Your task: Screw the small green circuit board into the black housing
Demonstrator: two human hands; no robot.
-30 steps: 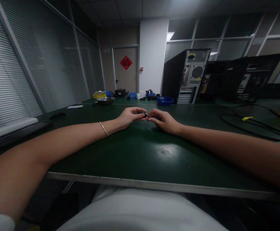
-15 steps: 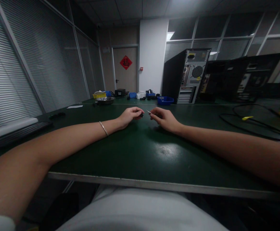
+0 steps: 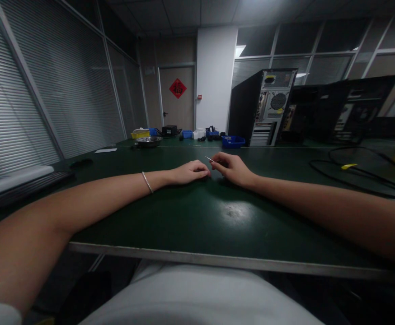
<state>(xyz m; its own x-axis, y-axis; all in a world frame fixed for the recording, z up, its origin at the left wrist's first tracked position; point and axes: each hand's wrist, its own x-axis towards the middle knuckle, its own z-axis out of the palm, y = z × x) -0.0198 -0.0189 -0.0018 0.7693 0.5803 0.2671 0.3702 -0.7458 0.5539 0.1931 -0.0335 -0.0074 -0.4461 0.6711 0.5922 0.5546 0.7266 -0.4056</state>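
The left hand is resting on the table, just left of the right hand, which is pinching a thin metal piece. Behind them, a computer tower is standing, bins lying to its left, cables trailing at right.

My left hand, which had been raised and pinching a small dark piece against the thin metal pin in my right hand, pulled away from it, dropped flat onto the table and curled just beside my right fingers.
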